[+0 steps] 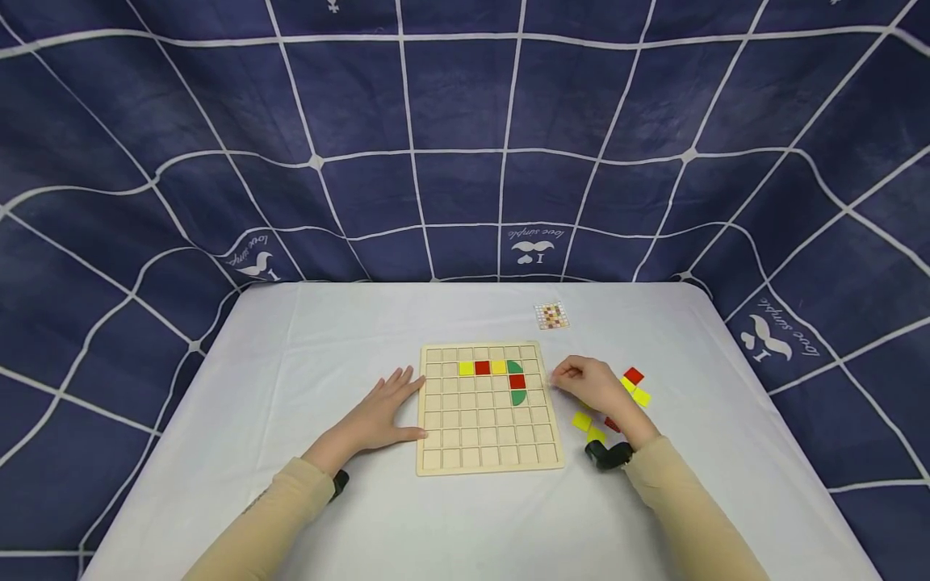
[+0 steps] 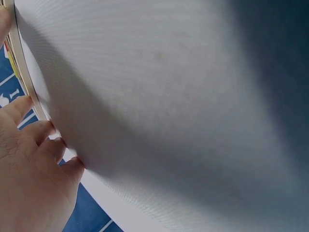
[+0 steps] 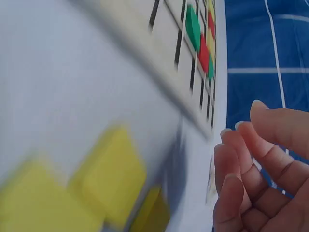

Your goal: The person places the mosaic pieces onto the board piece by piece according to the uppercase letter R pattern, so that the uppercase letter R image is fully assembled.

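A square wooden grid board [image 1: 458, 420] lies on the table. In its upper part sits a row of yellow, red [image 1: 483, 368] and yellow tiles, ending in a green rounded tile [image 1: 514, 366]. Below that one are a red tile [image 1: 517, 381] and another green rounded tile [image 1: 518, 397]. My left hand [image 1: 379, 418] lies spread at the board's left edge, thumb and fingertips touching it. Just off the right edge, my right hand [image 1: 596, 387] hovers with loosely bent fingers; the right wrist view shows nothing between thumb and fingertips.
Loose yellow tiles [image 1: 582, 420] and red tiles [image 1: 634, 375] lie around and under the right forearm. A small patterned card [image 1: 552, 315] rests beyond the board. Dark blue checked cloth [image 1: 465, 186] hangs behind the white table [image 1: 349, 323].
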`<state>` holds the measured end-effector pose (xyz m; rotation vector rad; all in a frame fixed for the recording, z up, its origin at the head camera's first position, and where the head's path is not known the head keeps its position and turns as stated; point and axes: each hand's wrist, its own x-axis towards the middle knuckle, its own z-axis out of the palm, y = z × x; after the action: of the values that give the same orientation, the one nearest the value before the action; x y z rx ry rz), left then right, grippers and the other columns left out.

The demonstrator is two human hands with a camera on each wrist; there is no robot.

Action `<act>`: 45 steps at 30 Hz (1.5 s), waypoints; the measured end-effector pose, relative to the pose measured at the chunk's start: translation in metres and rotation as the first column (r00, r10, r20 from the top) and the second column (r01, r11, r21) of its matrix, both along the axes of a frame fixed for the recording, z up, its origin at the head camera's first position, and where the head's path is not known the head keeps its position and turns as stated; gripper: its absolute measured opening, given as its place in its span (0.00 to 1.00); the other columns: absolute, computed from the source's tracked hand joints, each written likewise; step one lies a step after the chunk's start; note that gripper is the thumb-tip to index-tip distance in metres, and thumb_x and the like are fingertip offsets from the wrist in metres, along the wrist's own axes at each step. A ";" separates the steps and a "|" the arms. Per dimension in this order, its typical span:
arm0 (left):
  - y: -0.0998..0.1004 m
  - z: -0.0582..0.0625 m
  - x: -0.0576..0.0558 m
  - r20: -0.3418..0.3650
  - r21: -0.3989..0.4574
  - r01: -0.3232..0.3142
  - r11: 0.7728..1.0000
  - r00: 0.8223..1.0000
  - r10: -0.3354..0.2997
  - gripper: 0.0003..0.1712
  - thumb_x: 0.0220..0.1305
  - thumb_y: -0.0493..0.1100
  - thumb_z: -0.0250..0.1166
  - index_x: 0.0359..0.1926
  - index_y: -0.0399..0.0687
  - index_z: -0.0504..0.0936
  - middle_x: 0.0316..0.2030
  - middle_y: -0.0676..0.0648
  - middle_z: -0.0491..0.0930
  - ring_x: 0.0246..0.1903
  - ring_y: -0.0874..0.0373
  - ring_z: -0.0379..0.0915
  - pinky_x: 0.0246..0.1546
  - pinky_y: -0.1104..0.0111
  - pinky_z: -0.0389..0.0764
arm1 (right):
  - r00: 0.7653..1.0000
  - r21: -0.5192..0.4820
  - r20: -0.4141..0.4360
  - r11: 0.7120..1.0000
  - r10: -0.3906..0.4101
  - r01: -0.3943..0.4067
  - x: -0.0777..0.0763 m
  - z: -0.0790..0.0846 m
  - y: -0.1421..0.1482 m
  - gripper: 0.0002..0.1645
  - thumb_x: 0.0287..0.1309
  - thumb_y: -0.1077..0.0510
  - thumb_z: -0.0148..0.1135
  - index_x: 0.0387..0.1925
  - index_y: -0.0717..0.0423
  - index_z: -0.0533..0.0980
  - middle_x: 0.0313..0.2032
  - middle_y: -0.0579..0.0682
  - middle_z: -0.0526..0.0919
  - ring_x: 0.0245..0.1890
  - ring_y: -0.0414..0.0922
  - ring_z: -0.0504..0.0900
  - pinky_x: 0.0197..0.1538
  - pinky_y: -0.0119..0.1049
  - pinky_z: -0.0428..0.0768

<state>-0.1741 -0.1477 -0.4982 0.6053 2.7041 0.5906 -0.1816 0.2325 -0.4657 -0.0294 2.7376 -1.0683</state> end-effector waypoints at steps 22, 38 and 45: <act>-0.002 0.001 0.000 0.008 0.011 0.009 1.000 1.000 -0.009 0.57 0.53 0.68 0.70 0.76 0.48 0.57 0.78 0.39 0.46 0.78 0.43 0.38 0.77 0.47 0.43 | 0.996 0.040 0.025 0.995 0.087 -0.088 0.042 -0.009 0.031 0.12 0.50 0.58 0.75 0.36 0.55 0.82 0.28 0.45 0.79 0.30 0.40 0.75 0.33 0.26 0.76; -0.002 0.002 0.000 0.017 -0.002 0.003 1.000 1.000 -0.003 0.58 0.52 0.68 0.70 0.76 0.50 0.56 0.78 0.41 0.45 0.78 0.44 0.36 0.78 0.48 0.43 | 0.994 0.125 0.056 0.988 0.089 -0.095 0.046 -0.008 0.018 0.12 0.47 0.60 0.77 0.33 0.51 0.80 0.26 0.45 0.75 0.30 0.41 0.71 0.32 0.29 0.71; -0.002 0.001 0.000 0.004 0.007 0.004 1.000 1.000 -0.004 0.58 0.52 0.68 0.70 0.76 0.49 0.57 0.78 0.41 0.46 0.78 0.44 0.37 0.77 0.48 0.44 | 0.996 0.058 0.046 0.995 0.082 -0.084 0.040 -0.005 0.016 0.11 0.47 0.61 0.77 0.29 0.51 0.80 0.24 0.45 0.76 0.27 0.41 0.73 0.29 0.27 0.72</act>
<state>-0.1740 -0.1494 -0.4976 0.6105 2.6980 0.5994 -0.1418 0.2486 -0.4709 -0.1089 2.7020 -0.9538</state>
